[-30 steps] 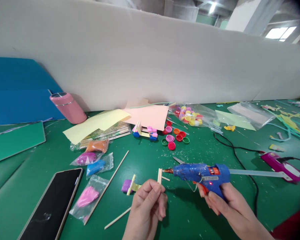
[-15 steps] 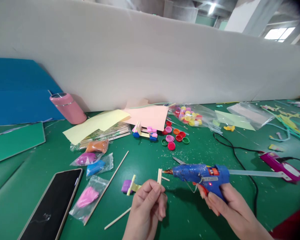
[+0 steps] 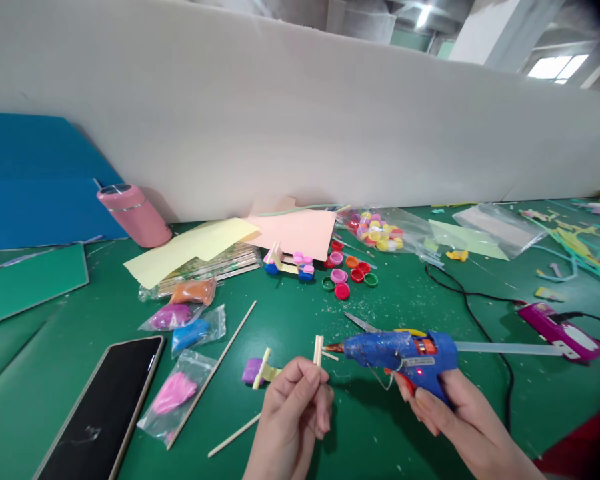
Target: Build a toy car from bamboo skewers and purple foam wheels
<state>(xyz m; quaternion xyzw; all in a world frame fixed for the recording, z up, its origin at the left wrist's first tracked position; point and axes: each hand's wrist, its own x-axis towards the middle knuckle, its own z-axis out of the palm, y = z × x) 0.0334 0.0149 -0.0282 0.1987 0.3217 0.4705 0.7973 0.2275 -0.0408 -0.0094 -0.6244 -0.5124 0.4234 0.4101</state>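
Note:
Low in the middle, my left hand (image 3: 297, 400) is closed, pinching short wooden sticks (image 3: 319, 350) that stand upright side by side. My right hand (image 3: 450, 407) is wrapped around the handle of a blue glue gun (image 3: 400, 350), fingers at its orange trigger. Its copper-coloured nozzle points left, at or very close to the sticks' upper part; I cannot tell if they touch. A clear glue stick (image 3: 505, 348) protrudes from the gun's back. Left of my left hand lies a small piece of purple clay with pale yellow strips (image 3: 260, 371). Scissors (image 3: 361, 323) lie partly hidden behind the gun.
A phone (image 3: 105, 407), bagged clay (image 3: 175, 392) and a long stick (image 3: 213, 373) lie left. Behind are a small clay-and-stick model (image 3: 289, 261), coloured bottle caps (image 3: 350, 273) and a pink tumbler (image 3: 135, 215). A black cable (image 3: 473, 320) and a magenta device (image 3: 560, 332) are right.
Almost nothing differs. The whole view has shifted very slightly, and both hands keep the same hold on the sticks and the glue gun.

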